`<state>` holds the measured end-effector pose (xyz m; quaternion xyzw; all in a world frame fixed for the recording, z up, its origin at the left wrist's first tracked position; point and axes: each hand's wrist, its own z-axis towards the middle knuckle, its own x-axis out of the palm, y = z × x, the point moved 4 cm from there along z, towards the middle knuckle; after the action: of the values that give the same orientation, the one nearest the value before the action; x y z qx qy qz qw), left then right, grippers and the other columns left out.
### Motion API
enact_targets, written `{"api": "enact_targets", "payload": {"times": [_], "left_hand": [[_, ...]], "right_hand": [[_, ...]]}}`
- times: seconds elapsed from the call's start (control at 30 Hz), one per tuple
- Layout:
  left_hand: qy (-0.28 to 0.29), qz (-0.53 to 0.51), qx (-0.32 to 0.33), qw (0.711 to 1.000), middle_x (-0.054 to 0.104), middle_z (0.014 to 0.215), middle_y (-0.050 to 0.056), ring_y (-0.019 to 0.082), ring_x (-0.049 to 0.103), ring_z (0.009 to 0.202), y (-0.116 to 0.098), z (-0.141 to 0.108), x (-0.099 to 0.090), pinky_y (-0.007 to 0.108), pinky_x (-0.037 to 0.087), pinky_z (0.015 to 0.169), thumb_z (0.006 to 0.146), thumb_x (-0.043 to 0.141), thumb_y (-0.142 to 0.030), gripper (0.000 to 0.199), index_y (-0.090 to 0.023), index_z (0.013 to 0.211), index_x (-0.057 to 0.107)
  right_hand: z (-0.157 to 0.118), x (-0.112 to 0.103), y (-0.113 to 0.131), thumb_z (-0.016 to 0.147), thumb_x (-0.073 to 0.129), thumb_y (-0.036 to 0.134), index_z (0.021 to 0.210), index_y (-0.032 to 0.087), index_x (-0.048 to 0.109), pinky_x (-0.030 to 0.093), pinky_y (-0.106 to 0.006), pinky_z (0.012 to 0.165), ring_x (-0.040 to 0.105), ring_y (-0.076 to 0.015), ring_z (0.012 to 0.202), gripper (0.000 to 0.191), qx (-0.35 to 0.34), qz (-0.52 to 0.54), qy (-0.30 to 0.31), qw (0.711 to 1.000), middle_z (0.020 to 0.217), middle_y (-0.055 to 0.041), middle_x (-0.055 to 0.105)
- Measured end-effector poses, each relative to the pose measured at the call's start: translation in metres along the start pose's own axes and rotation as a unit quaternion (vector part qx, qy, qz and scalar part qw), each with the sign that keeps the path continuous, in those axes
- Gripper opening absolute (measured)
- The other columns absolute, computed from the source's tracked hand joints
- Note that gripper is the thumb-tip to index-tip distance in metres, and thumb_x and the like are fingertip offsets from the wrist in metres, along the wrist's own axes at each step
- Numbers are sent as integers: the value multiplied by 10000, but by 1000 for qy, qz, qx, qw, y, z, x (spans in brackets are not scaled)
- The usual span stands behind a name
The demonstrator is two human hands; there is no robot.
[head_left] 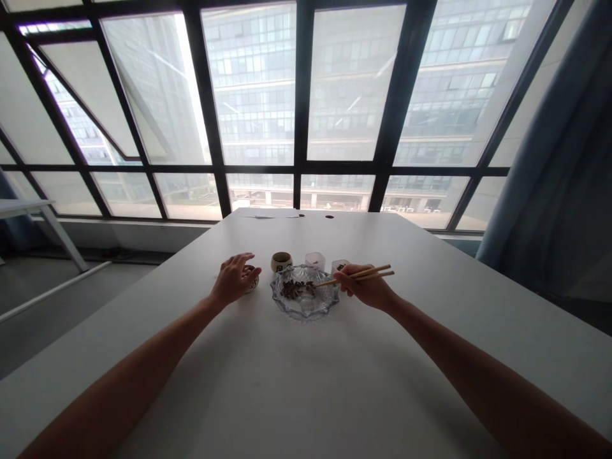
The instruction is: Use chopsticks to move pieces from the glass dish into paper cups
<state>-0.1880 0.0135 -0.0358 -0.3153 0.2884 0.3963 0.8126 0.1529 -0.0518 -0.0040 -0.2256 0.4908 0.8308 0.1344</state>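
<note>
A clear glass dish [306,308] with a wavy rim stands mid-table, dark small pieces [292,289] heaped in its left half. My right hand [366,287] is closed around a pair of wooden chopsticks [373,274], whose tips reach into the dish beside the pieces. On the left, my left hand [232,279] rests around a small patterned cup [253,284], which it partly hides. Behind the dish are a brown-green cup [282,261] and a clear cup [315,260]. Another clear cup [338,264] is partly covered by my right hand.
The white table [306,382] reaches toward large windows. White sheets [268,213] lie at its far edge, near two dark round spots. A second white table [23,207] stands far left, and a blue-grey curtain [549,166] hangs at the right.
</note>
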Motion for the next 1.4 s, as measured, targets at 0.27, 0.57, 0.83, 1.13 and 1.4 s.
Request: {"api": "enact_targets", "payload": {"times": [0.27, 0.57, 0.83, 1.13, 1.4], "left_hand": [[-6, -49, -87, 995, 636, 1282, 162, 333, 593, 1203, 21, -12, 6, 487, 480, 1006, 873, 495, -664, 645, -164, 1274, 570], [8, -106, -147, 983, 642, 1323, 158, 320, 618, 1208, 29, -21, 16, 471, 486, 1021, 830, 539, -701, 722, -183, 1331, 511], [28, -86, -168, 982, 665, 1291, 154, 321, 660, 1137, 26, -23, 15, 472, 513, 972, 839, 552, -689, 712, -203, 1354, 483], [27, -86, -160, 983, 708, 1193, 151, 304, 692, 1064, 26, -23, 16, 457, 534, 933, 850, 567, -661, 686, -198, 1348, 483], [24, -97, -158, 982, 704, 1190, 151, 302, 687, 1078, 21, -24, 14, 456, 532, 944, 845, 572, -659, 684, -190, 1337, 494]], "right_hand": [[3, -12, -9, 742, 663, 747, 660, 176, 657, 428, -219, 365, 550, -116, 388, 577, 49, 84, -78, 992, 504, -39, 650], [8, -41, -6, 696, 663, 798, 685, 167, 668, 451, -256, 366, 553, -139, 370, 631, 65, 86, -151, 983, 500, -65, 661], [-4, -63, 40, 912, 474, 714, 641, 206, 623, 477, -251, 468, 591, -132, 432, 595, -137, -221, -111, 959, 516, -32, 654], [2, -72, 23, 859, 461, 788, 638, 199, 626, 436, -272, 400, 591, -168, 439, 651, -22, -189, -157, 969, 539, -71, 653], [1, -27, 32, 811, 550, 782, 703, 180, 671, 479, -265, 428, 615, -159, 461, 624, 2, -44, -67, 997, 611, -88, 707]]}}
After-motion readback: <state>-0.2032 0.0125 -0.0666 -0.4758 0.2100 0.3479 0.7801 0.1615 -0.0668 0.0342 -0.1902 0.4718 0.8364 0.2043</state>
